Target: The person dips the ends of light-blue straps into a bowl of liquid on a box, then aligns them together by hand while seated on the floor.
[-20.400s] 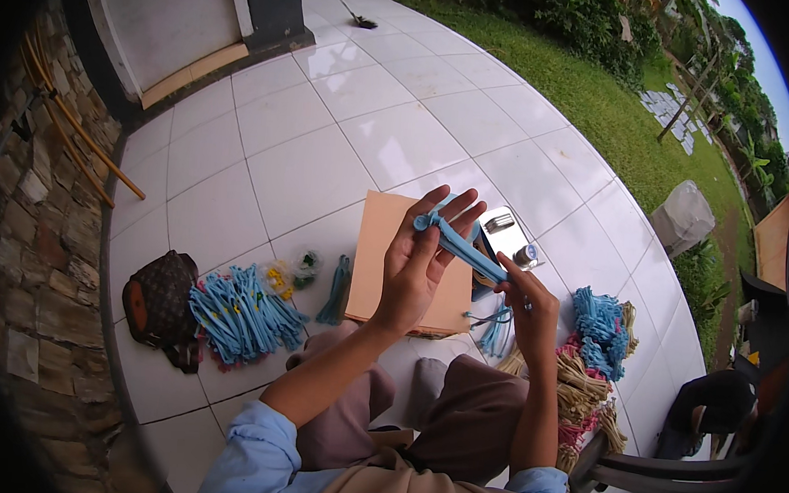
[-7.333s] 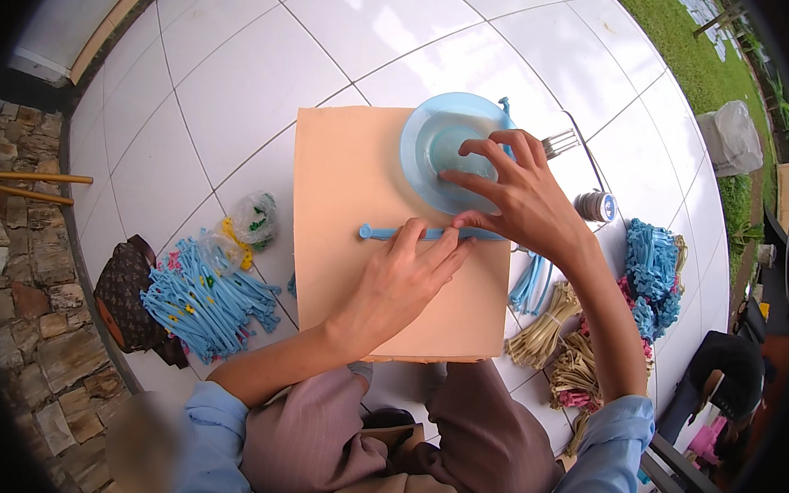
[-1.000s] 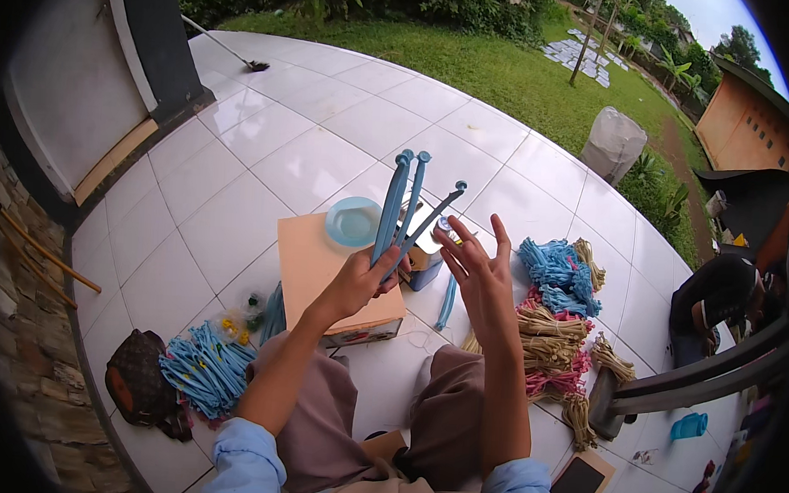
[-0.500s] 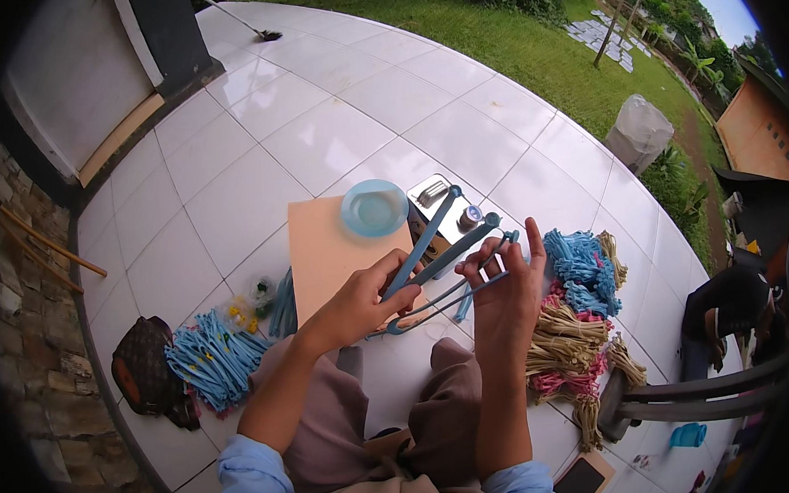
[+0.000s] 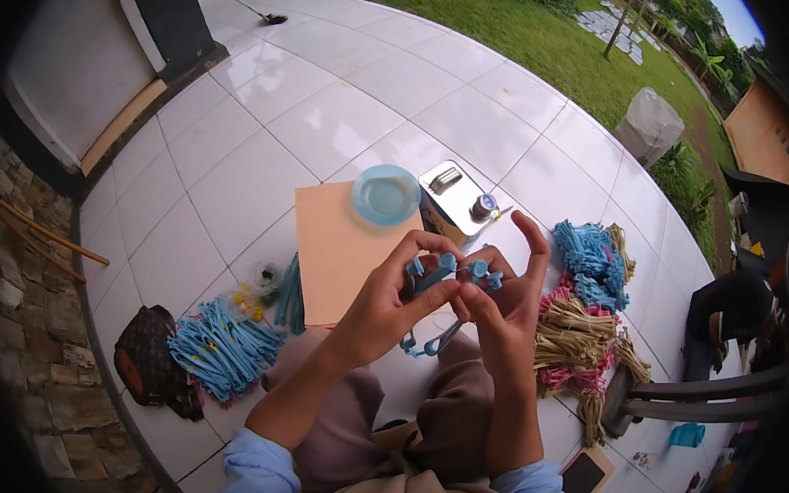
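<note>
Both hands meet in front of me over my lap. My left hand (image 5: 390, 302) grips a small bundle of blue plastic sticks (image 5: 446, 276), whose rounded ends point toward the camera. My right hand (image 5: 498, 304) pinches the same bundle from the right, with its index finger raised. Beyond the hands, an orange board (image 5: 332, 243) lies on the tiles with a light blue round lid (image 5: 386, 195) on its far corner.
A metal box (image 5: 455, 192) with a small bottle stands behind the board. More blue sticks (image 5: 215, 349) lie left beside a brown bag (image 5: 144, 369). Blue, tan and pink bundles (image 5: 583, 310) lie right, near a chair (image 5: 699, 392) and another person (image 5: 735, 304).
The blue sticks have swung from upright to pointing at the camera, and both hands have dropped closer to my lap and closed around them.
</note>
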Motion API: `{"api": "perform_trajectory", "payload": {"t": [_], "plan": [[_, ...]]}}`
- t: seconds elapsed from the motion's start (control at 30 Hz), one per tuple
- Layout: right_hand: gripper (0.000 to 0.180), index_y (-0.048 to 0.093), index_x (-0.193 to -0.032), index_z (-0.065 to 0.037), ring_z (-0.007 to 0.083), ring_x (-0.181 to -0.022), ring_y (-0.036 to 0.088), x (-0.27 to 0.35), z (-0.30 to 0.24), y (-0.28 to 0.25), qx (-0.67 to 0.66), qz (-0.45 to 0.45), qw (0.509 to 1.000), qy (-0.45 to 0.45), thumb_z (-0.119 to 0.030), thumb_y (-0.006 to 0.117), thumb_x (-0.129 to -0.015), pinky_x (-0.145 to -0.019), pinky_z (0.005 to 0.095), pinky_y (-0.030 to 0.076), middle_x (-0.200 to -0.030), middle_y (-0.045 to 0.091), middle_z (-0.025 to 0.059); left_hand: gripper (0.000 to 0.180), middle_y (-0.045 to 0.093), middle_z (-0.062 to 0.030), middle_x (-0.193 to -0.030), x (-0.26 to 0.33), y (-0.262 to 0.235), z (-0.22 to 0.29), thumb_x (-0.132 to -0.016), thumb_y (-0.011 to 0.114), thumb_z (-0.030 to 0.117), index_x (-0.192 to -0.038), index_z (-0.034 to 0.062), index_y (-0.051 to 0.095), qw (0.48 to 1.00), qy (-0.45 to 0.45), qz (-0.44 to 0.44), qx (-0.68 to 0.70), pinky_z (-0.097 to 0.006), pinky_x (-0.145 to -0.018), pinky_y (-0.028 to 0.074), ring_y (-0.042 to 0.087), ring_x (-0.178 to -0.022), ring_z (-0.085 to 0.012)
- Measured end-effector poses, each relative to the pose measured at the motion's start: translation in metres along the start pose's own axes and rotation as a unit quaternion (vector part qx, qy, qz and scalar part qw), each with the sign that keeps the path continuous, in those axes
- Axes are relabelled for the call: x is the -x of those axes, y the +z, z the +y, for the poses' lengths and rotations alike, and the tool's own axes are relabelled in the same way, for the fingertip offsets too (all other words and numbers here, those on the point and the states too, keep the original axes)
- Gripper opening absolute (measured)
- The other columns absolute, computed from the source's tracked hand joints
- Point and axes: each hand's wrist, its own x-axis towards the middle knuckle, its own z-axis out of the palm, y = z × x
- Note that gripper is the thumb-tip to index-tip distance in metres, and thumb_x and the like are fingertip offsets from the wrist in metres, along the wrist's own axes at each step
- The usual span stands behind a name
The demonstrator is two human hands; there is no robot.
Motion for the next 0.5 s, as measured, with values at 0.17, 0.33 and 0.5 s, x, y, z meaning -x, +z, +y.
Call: {"api": "perform_trajectory", "payload": {"t": [0.17, 0.33, 0.5], "plan": [[0.075, 0.017, -0.134, -0.009, 0.0064, -0.069, 0.048, 0.005, -0.007, 0.004, 0.090, 0.025, 0.995, 0.020, 0.002, 0.064, -0.078, -0.059, 0.0178, 0.040, -0.078, 0.051, 0.0041, 0.019, 0.057, -0.0009, -0.086, 0.003, 0.003, -0.002, -0.083, 0.066, 0.005, -0.096, 0.0019, 0.054, 0.996, 0.022, 0.057, -0.070, -0.015, -0.060, 0.043, 0.055, -0.077, -0.0032], [0.068, 0.022, -0.131, -0.006, 0.0047, -0.063, 0.046, 0.006, -0.002, 0.010, 0.159, 0.061, 0.984, -0.042, 0.005, 0.062, -0.077, -0.056, 0.0145, 0.037, -0.074, 0.049, 0.0021, 0.012, 0.059, -0.0001, -0.076, 0.004, 0.015, -0.011, -0.082, 0.066, 0.004, -0.088, 0.0019, 0.056, 0.977, 0.083, 0.139, -0.139, -0.015, -0.055, 0.041, 0.051, -0.067, -0.0012], [0.054, 0.034, -0.124, -0.003, 0.0016, -0.056, 0.041, -0.004, -0.009, -0.010, 0.291, 0.227, 0.913, -0.173, 0.009, 0.059, -0.078, -0.048, 0.0143, 0.030, -0.069, 0.047, -0.0009, 0.013, 0.054, 0.0027, -0.060, 0.002, -0.004, -0.012, -0.080, 0.068, 0.002, -0.073, 0.0006, 0.057, 0.932, 0.167, 0.228, -0.230, -0.015, -0.053, 0.039, 0.045, -0.059, 0.0011]]}}
